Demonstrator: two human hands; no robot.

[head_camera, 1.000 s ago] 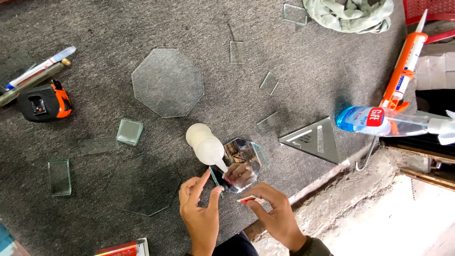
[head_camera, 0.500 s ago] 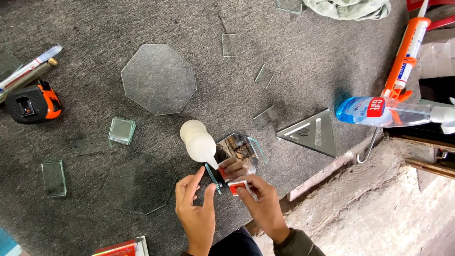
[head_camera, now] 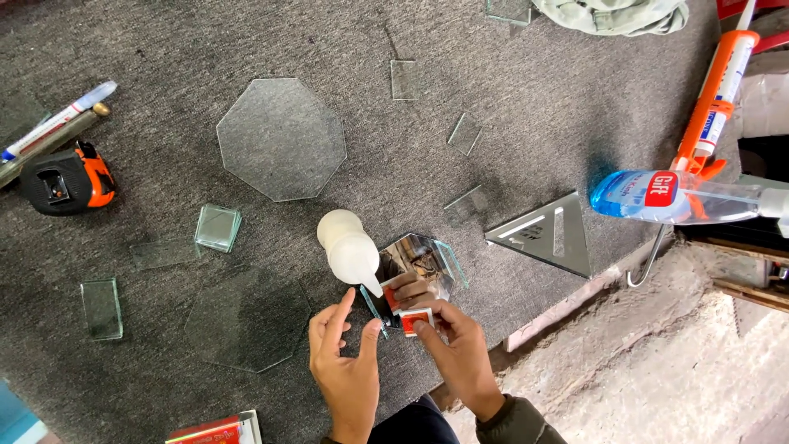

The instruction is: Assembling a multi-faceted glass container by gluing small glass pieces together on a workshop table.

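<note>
Hands (head_camera: 394, 358) nearer mirror (head_camera: 415, 267), bottle (head_camera: 349, 247) beside.

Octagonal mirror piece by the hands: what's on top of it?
On the octagonal mirror lie the right hand fingertips and a small red-and-white piece. The mirror's near edge is covered by them.

The tabletop (head_camera: 534, 107) wears a rough, matt grey carpet-like cloth. The octagonal pane (head_camera: 281, 138) is clear, smooth glass. The small mirror piece (head_camera: 419, 259) is glossy and reflective. The white glue bottle (head_camera: 349, 247) looks like dull, soft plastic.
</note>
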